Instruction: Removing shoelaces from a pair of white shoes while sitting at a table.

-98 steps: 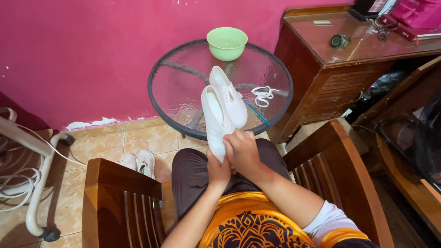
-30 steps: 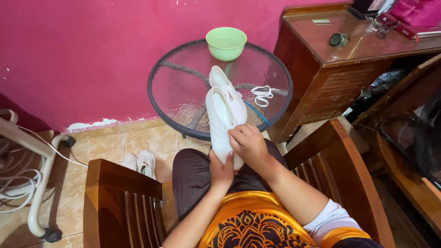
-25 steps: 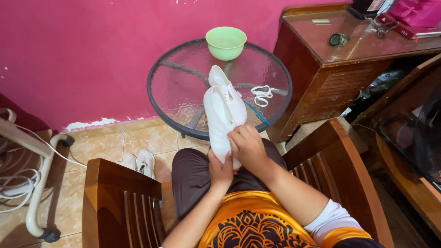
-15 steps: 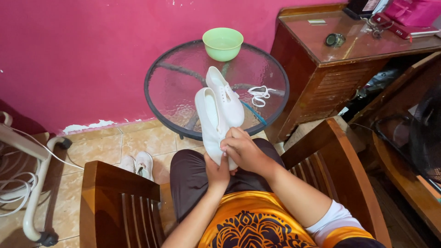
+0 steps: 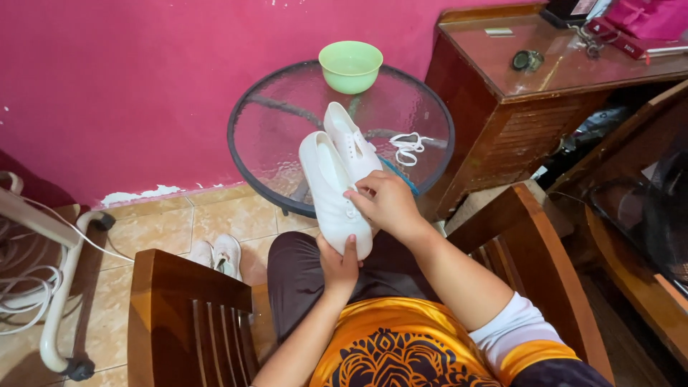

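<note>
Over a glass table (image 5: 287, 122) with green bowl (image 5: 350, 66), both hands' grip holds a white shoe (image 5: 332, 190).

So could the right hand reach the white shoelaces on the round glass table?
Probably yes. The right hand grips a white shoe, and the white shoelaces lie just beyond it on the round glass table, with nothing between. It would have to let go first.

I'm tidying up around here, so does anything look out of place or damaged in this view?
A loose white shoelace lies tangled on the glass table, out of the white shoe that the left hand and right hand hold. Paint has flaked off the base of the pink wall.
</note>
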